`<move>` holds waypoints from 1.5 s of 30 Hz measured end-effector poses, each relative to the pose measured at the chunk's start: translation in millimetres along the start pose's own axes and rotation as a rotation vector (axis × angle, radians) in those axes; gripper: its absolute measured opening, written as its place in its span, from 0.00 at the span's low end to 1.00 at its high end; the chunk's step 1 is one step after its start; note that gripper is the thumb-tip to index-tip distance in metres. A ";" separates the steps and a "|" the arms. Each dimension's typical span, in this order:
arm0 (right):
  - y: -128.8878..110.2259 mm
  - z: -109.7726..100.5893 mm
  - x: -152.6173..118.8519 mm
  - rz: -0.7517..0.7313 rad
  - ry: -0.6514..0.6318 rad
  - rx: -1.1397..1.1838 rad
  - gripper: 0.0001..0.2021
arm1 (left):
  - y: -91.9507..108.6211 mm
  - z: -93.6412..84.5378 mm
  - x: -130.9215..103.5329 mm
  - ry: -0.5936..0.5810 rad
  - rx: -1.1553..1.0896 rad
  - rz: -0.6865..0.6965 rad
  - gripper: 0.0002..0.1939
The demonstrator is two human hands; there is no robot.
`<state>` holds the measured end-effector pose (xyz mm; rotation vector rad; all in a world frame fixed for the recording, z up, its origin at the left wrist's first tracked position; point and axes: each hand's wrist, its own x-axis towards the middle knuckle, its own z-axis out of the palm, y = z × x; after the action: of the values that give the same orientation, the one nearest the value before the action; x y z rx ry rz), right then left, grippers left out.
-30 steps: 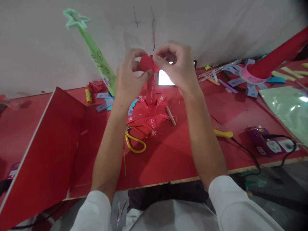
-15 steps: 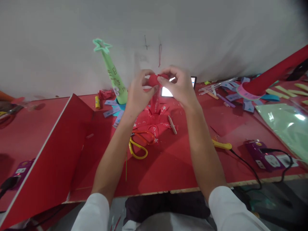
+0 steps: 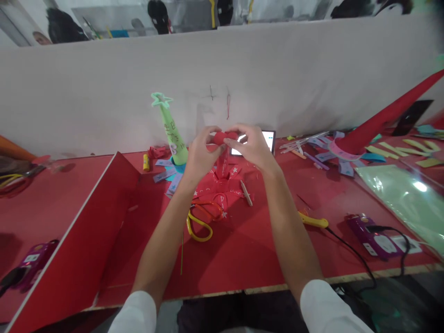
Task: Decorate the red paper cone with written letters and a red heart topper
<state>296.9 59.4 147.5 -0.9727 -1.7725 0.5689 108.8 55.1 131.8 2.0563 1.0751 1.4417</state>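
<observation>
My left hand and my right hand pinch a small red piece from either side, thumbs toward me. It looks soft and curled; its exact kind is unclear. Directly beneath it stands a red column with white markings, its upper part partly hidden by my fingers. Red strips with white stars and shapes spread around the column's foot. On the near side lie scissors with orange and yellow handles. A pale pen-like stick rests to the right of the strips.
A green cone topped with a star outline stands left. Behind my right hand leans a lit tablet. A red divider rises at left. Rightward lie a yellow-handled corded tool, a purple power socket and a red cone.
The view has tilted up, so people beyond the white partition now show. Both hands still pinch the red piece above the column, with little change in grip.
</observation>
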 end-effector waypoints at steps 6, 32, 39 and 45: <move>3.0 1.2 0.1 -0.004 0.000 -0.007 0.11 | -2.0 0.6 0.1 -0.004 0.018 0.005 0.16; 5.2 5.3 1.8 -0.008 0.099 0.106 0.09 | -9.8 0.3 3.4 -0.018 0.018 0.008 0.19; 13.2 -3.6 0.2 0.065 0.027 0.081 0.10 | -12.2 -2.3 4.4 -0.024 -0.003 -0.019 0.18; 10.0 -4.3 -0.8 0.096 -0.090 0.084 0.08 | -22.0 -7.7 3.3 -0.152 -0.039 -0.039 0.29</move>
<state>304.6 64.1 141.3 -0.9911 -1.7729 0.7529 94.3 70.5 121.4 2.0690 1.0118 1.2555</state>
